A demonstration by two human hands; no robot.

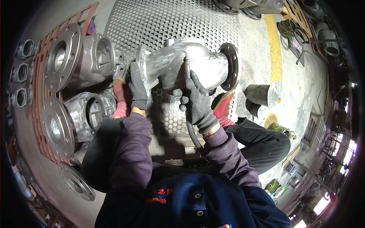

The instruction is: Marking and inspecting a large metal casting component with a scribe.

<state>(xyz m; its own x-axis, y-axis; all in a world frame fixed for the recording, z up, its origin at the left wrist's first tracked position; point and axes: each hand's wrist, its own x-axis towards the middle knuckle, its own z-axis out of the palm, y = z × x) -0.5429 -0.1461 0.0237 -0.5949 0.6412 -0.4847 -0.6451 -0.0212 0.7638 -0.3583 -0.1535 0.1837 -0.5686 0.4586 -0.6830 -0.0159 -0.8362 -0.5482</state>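
Note:
A large grey metal valve body (178,66), with a round flange at each end, lies on its side in front of me on a perforated metal plate (129,19). My left hand (138,86), in a dark grey glove, is against the rim of its left flange (142,68), fingers closed along the edge. In my gloved right hand (198,102) is a slim hand-held tool (187,68) with a dark hose (193,135) trailing toward me. The tool's tip meets the casting's upper surface near its middle. Most of the tool is hidden by my fingers.
Several similar flanged castings (85,60) stand close on the left, by a red slatted rack (38,110). A grey metal cylinder (258,94) lies to the right, near a yellow floor line (274,49). My red shoes (224,108) flank the plate's near part.

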